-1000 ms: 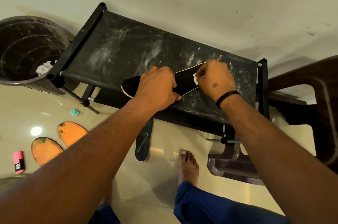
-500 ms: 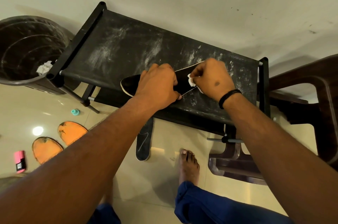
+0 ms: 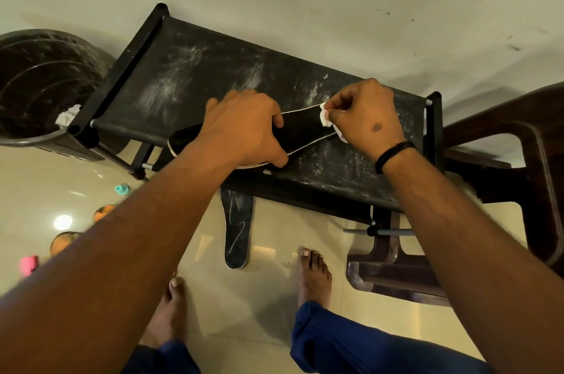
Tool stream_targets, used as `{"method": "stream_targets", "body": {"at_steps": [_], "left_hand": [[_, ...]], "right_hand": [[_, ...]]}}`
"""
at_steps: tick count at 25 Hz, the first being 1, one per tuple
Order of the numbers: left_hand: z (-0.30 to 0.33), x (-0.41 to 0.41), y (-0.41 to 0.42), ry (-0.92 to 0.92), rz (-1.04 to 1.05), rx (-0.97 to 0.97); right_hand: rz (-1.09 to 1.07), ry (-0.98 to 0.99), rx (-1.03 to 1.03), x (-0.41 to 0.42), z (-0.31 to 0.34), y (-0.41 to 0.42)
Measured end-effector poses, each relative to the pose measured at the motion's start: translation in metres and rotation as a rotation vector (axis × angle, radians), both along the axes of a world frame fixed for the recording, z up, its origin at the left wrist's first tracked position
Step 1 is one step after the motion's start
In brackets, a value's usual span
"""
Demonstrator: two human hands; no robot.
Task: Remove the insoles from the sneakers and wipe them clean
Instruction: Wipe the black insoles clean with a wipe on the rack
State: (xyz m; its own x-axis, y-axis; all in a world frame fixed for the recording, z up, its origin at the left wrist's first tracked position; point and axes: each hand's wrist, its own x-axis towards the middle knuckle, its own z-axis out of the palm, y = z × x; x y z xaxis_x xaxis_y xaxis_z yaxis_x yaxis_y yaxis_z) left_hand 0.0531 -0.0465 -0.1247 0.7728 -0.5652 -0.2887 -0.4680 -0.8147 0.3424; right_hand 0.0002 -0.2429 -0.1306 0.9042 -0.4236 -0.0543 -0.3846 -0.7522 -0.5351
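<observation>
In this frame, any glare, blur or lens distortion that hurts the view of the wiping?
Head view: wide-angle bending at the edges; a glare spot on the floor tiles; left forearm and lower-left clutter blurred; right hand, white wipe and black insole reasonably sharp in dim, warm light.

Insole (image 3: 300, 129) flat on the rack (image 3: 195, 74), left hand (image 3: 244, 132) pressing on its middle, right hand (image 3: 364, 116) pinching a wipe (image 3: 324, 118) at its right end; bin (image 3: 36, 90) left of the rack, second insole (image 3: 236, 235) on the floor beneath its near edge, chair (image 3: 500, 178) right
</observation>
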Motion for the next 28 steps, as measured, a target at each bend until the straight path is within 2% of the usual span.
{"method": "stream_targets", "body": {"at_steps": [3, 7, 9, 11, 15, 20, 23, 25, 28], "left_hand": [[0.003, 0.003, 0.005, 0.064, -0.007, 0.091], [-0.013, -0.017, -0.010, -0.050, -0.015, -0.060], [-0.022, -0.022, -0.015, -0.084, -0.023, -0.062], [-0.028, -0.022, -0.015, -0.080, -0.004, -0.064], [-0.031, -0.024, -0.016, -0.086, 0.000, -0.088], [-0.033, -0.027, -0.017, -0.109, -0.038, -0.067], [-0.033, -0.028, -0.016, -0.125, -0.064, -0.080], [-0.034, -0.029, -0.017, -0.144, -0.092, -0.088], [-0.036, -0.030, -0.019, -0.161, -0.129, -0.088]], "right_hand": [[0.075, 0.112, -0.024, 0.001, -0.003, 0.001], [0.173, 0.210, -0.016, 0.000, -0.009, 0.012], [0.268, 0.266, 0.002, -0.003, -0.013, 0.023], [0.230, 0.252, -0.034, -0.003, -0.018, 0.021], [-0.003, 0.173, -0.103, -0.006, -0.018, -0.004], [0.257, 0.288, -0.092, -0.005, -0.017, 0.023], [0.089, 0.215, -0.186, -0.002, -0.016, 0.011], [0.021, 0.242, -0.197, -0.005, -0.014, -0.002], [0.163, 0.318, -0.126, -0.007, -0.012, 0.003]]}}
